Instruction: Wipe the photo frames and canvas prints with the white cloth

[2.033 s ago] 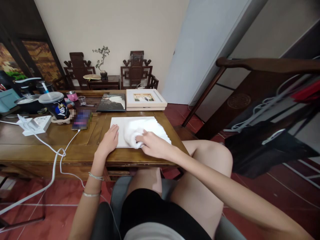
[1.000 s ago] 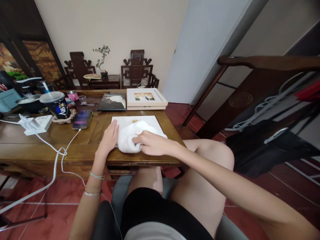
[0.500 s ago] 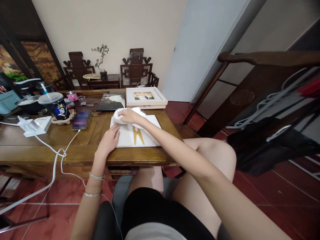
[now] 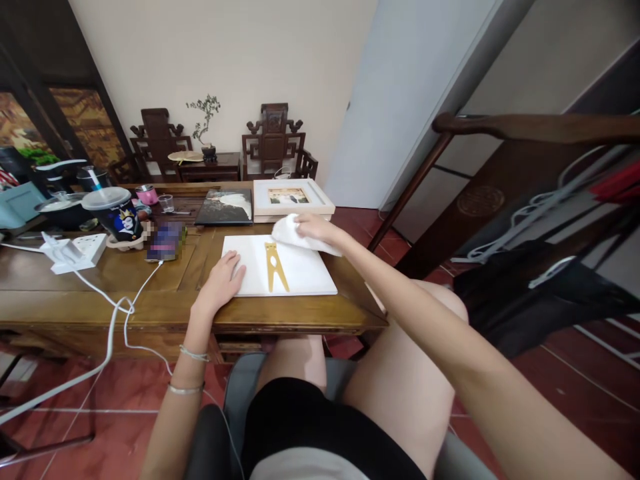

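A flat white panel [image 4: 310, 279] lies near the front edge of the wooden table [image 4: 300, 317]. Down its middle is a yellow, two-legged shape [image 4: 277, 268]; whether it is printed on or a separate piece I cannot tell. My left hand [image 4: 225, 277] rests on the panel's left edge with its fingers stretched out. At the panel's far right edge, my right hand [image 4: 316, 229] has its fingers closed on a white cloth [image 4: 286, 232], part of which drapes over the panel under the wrist.
Behind the panel lie a dark picture panel [image 4: 225, 206] and a white picture frame [image 4: 323, 199]. To the left are a phone [image 4: 164, 242] on a charging cable, a lidded drink cup [image 4: 117, 217] and a white power strip [image 4: 90, 250]. A wooden rail [image 4: 525, 127] stands at right.
My right hand has moved the cloth from the panel's far left corner to its far right, uncovering the top of the yellow shape. My left hand stays at the left edge.
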Demonstrator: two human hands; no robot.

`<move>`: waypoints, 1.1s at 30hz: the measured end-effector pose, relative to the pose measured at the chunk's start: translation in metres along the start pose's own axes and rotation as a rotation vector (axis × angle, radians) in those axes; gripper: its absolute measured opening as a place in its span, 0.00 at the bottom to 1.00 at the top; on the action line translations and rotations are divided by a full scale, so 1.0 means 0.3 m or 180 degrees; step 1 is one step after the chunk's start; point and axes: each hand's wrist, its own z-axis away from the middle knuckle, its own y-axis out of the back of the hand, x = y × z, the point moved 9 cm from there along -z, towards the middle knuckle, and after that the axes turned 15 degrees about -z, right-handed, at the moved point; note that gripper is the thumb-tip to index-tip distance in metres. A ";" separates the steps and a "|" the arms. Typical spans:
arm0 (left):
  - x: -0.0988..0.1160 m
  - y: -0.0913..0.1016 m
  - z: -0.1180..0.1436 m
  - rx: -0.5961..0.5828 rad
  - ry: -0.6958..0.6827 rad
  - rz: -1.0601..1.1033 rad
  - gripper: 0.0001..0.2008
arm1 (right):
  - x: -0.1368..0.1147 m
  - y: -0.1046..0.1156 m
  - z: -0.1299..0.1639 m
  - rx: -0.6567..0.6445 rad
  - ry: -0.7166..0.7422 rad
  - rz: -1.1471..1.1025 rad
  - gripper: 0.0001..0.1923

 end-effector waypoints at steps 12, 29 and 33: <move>0.011 -0.015 0.002 -0.0132 0.0009 0.0003 0.26 | -0.071 -0.027 0.479 -0.1101 0.0517 -0.0284 0.04; 0.005 -0.014 -0.001 -0.0063 -0.0102 -0.0167 0.24 | -0.067 -0.040 0.064 -0.0148 0.0667 0.0289 0.06; 0.005 -0.017 -0.002 -0.0091 -0.0074 -0.0157 0.24 | -0.102 -0.064 0.222 -0.0377 0.0753 0.0215 0.06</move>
